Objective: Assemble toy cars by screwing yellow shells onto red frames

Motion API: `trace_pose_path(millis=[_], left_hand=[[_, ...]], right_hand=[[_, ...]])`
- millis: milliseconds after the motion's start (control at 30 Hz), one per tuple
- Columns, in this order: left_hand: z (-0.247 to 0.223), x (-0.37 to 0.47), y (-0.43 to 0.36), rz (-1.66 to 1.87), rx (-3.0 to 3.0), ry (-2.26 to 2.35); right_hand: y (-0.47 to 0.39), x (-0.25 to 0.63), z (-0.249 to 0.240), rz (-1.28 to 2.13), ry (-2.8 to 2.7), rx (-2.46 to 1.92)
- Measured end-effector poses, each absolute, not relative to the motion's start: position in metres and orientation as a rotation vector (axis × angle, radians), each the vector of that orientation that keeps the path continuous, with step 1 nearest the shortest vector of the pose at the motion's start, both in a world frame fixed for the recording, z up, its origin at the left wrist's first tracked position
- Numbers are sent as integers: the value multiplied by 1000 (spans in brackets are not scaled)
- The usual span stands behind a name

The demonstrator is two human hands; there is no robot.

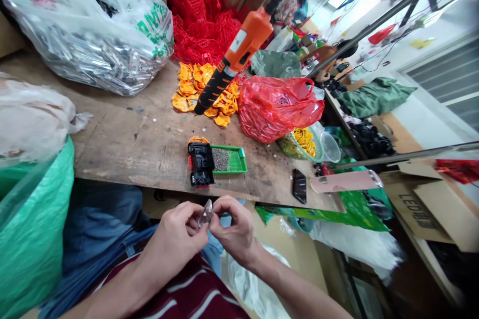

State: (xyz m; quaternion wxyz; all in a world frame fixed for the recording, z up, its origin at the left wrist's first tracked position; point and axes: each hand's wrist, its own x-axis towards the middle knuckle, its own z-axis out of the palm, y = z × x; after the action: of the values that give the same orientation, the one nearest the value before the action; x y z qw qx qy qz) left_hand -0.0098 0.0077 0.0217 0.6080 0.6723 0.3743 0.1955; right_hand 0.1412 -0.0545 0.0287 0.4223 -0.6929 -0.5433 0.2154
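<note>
My left hand is closed on a small clear plastic piece just off the table's front edge. The fingers of my right hand are pinched together at the piece's right side; whether they grip it or something tiny is too small to tell. Beyond my hands, black toy vehicle parts with orange and red bits lie at the left end of a green tray. Small grey screws fill much of that tray. An orange-and-black electric screwdriver hangs over a pile of orange parts.
Behind stand a clear bag of silvery parts, red plastic parts and a red bag. A basket of yellow pieces, a phone and a pink cylinder are at the right. Green sacking lies left.
</note>
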Motion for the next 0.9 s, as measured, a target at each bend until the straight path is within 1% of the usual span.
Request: trace_pose_path(millis=[100,167,367,633,733,900], left_hand=[[22,-10,8,431,1498,872],[24,-10,9,423,1473,872],[28,-9,6,448,1442,850],[23,-13,0,550,1705,865],[21,-14,0,554,1787,860],[23,-13,0,614,1845,858]], right_hand=[[-53,138,32,910,-1018,-1801],[-51,137,35,1075,-852,-1776],[-46,136,47,1316,-586,-1702],[-43,140,57,1738,-274,-1494],[-45,142,55,1724,-309,-1544],[-54,141,42,1325,-647,-1758]])
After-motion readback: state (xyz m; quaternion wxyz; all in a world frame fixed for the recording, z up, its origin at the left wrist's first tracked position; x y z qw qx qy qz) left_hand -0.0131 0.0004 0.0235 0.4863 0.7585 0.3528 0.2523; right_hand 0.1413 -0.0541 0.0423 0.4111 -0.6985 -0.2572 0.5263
